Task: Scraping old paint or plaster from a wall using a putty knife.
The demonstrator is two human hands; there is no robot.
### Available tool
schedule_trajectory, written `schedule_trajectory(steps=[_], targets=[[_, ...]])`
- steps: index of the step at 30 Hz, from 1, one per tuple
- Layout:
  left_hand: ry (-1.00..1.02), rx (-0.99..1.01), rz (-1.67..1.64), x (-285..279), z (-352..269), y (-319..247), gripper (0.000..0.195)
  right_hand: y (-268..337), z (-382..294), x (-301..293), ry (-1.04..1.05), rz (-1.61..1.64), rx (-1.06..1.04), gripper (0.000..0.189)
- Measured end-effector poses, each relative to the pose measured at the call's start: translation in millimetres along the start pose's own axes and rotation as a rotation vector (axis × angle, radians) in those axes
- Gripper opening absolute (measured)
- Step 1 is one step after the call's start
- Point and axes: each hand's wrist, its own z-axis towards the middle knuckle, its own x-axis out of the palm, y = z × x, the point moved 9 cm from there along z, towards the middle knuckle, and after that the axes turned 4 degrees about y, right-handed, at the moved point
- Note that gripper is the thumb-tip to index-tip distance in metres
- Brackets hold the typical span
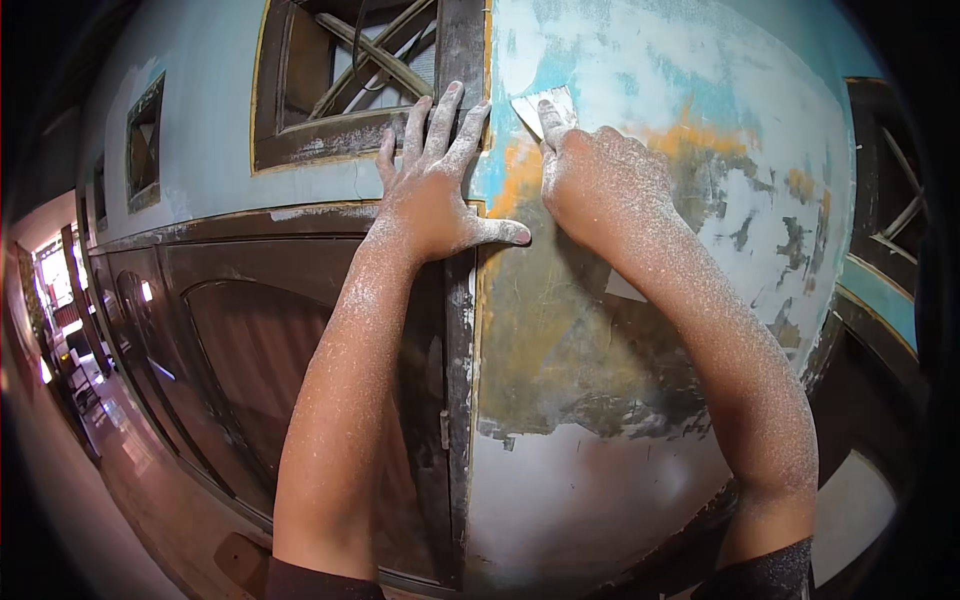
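In my right hand [607,172] is a putty knife [541,103], a flat scraper with a whitish, flaking blade. My index finger presses along the blade, which lies at the wall [637,67]. That wall carries patches of white, turquoise, orange and bare grey-brown. My left hand [431,180] is spread out with fingers apart, its fingertips at the dark wooden frame [463,45] of the vent opening and its thumb reaching over the wall's edge. White dust coats both hands and forearms.
Below my left hand stands a dark wooden door [300,262] with a hinge [445,429]. Crossed slats [375,52] fill the opening above it. A second slatted frame [892,165] is on the right. The tiled floor [142,465] runs along the left towards a bright doorway.
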Motion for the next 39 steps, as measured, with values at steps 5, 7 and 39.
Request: schedule_trajectory(steps=[5, 7, 39], targets=[[-0.010, 0.007, 0.025, 1, 2, 2, 0.149, 7, -6, 0, -0.076, 0.013, 0.013, 0.035], [-0.024, 0.007, 0.040, 2, 2, 4, 0.148, 11, -12, 5, -0.022, 0.038, 0.040, 0.035], [0.065, -0.025, -0.011, 0, 2, 3, 0.148, 14, 2, 3, -0.086, 0.136, 0.106, 0.036]])
